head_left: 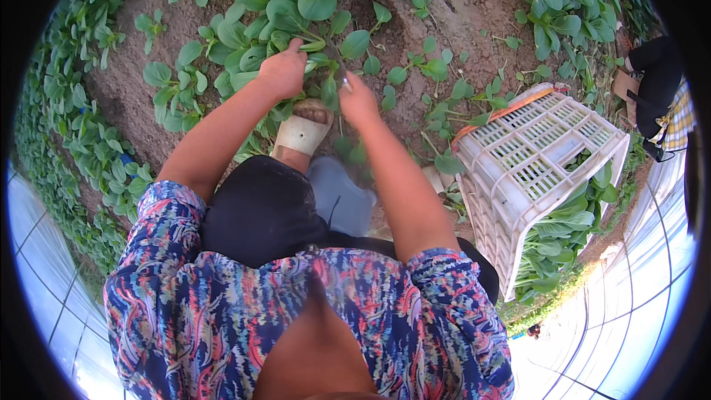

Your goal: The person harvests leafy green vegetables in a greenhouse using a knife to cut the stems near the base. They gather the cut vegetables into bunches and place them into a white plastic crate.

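Observation:
My left hand (285, 72) is closed around the pale green stems of a leafy green plant (315, 46), which looks like bok choy, with its index finger lying along them. To the right of it, my right hand (359, 100) grips a knife (341, 74). The narrow blade points up and away, beside the stems; leaves hide whether it touches them. Most of the knife's handle is inside my fist. Just below the hands is my foot in a cream sandal (302, 133), among the leaves.
On the right, a white slatted plastic crate (533, 152) lies tipped with leafy greens (555, 244) inside. Bare soil (466, 0) runs between rows of greens. A pale plastic stool (342, 196) sits beneath me. Another person (659, 96) is at the far right edge.

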Tool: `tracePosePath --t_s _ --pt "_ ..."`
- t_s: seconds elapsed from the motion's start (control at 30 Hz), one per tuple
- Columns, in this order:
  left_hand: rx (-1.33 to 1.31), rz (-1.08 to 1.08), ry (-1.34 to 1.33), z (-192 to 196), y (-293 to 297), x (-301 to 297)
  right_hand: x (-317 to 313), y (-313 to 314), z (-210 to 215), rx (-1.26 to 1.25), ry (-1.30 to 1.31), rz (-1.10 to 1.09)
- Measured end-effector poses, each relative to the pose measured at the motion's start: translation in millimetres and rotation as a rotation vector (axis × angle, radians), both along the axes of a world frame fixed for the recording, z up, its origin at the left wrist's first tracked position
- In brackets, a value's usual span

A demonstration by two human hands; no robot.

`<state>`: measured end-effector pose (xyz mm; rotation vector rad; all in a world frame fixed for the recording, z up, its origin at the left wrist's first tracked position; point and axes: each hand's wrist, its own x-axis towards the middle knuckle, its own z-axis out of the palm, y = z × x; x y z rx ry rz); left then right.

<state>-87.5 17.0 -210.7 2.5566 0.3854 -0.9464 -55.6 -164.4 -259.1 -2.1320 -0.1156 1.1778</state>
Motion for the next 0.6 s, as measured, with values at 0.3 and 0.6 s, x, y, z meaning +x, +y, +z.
tracePosePath --t_s 0.3,0.6 --pt "-0.083 0.082 -0.123 10.6 4.4 -13.0 4.5 5.3 0.2 -0.021 0.209 -0.074" --pt "-0.533 -0.111 -0.395 95.4 -39.6 0.3 57.3 -42.5 101.2 0.718 0.162 -0.687"
